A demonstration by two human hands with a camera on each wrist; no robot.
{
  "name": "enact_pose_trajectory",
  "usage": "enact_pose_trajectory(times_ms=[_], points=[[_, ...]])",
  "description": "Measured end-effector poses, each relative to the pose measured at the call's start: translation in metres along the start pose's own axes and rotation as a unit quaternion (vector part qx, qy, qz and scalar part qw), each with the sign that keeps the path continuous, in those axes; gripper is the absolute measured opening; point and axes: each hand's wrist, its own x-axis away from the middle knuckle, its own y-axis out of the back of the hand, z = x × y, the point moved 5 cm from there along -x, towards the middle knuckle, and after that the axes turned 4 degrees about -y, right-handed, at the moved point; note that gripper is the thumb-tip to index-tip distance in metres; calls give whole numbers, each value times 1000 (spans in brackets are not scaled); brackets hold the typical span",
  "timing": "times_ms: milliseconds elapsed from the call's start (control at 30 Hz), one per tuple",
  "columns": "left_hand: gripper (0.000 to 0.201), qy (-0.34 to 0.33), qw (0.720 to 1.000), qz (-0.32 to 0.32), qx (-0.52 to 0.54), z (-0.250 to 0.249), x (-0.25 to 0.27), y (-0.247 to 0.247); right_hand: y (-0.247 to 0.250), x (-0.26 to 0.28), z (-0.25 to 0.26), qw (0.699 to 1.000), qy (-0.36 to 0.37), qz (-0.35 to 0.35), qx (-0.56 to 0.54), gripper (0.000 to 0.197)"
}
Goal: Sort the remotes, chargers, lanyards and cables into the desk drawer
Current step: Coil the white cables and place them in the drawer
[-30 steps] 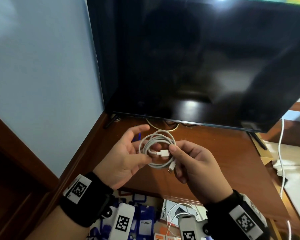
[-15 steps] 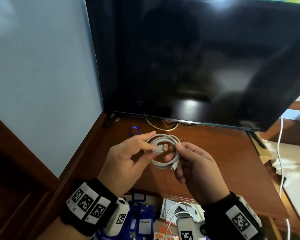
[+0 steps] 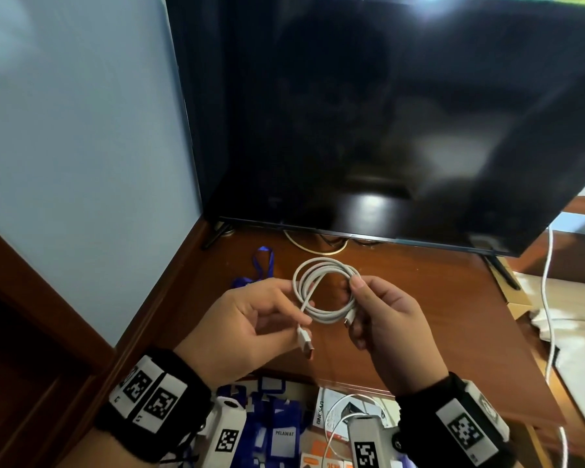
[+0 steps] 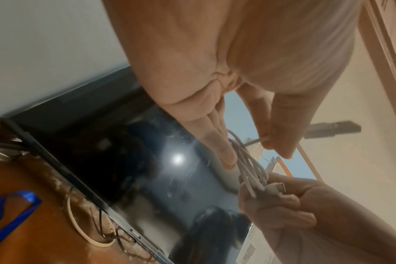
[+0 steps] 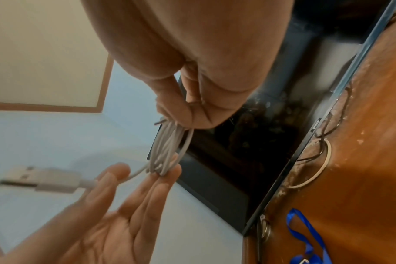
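A white USB cable (image 3: 325,288) is wound into a small coil and held above the wooden desk (image 3: 436,315). My right hand (image 3: 355,285) pinches the coil's right side, with the small plug (image 3: 348,320) hanging below its thumb. My left hand (image 3: 304,320) pinches the loose end just above the larger USB plug (image 3: 306,342), which points down toward me. In the right wrist view the coil (image 5: 167,148) hangs from my right fingers and the plug (image 5: 38,178) sticks out past my left hand's fingers (image 5: 147,187). A blue lanyard (image 3: 262,268) lies on the desk behind my left hand.
A large dark TV (image 3: 385,130) stands at the back of the desk with wires (image 3: 314,246) under it. Below the desk's front edge, the open drawer holds blue badge holders (image 3: 277,430), a white box (image 3: 331,410) and another white cable (image 3: 335,420). A wall is at the left.
My left hand has drawn the large plug end down and toward me, out from the coil's middle. Both hands sit slightly lower, and the blue lanyard behind them now shows.
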Motion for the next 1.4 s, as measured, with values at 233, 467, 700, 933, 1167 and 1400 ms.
enact_pose_trajectory(times_ms=[233,467,700,933,1167,1400], points=[[21,80,987,-134,-35,5,-9,12,-12,2,6,993,49,38,96,22],[45,201,964,-114,135,20,-16,4,-12,4,10,991,67,47,110,16],[26,185,960,-140,156,25,-12,10,-9,10,14,979,84,81,165,30],[23,161,958,-189,143,22,-13,19,-1,11,13,976,53,92,191,27],[15,118,975,-188,11,17,-11,24,11,10,15,992,36,48,114,16],[17,67,962,-218,-148,12,-9,21,-5,14,25,992,36,60,104,35]])
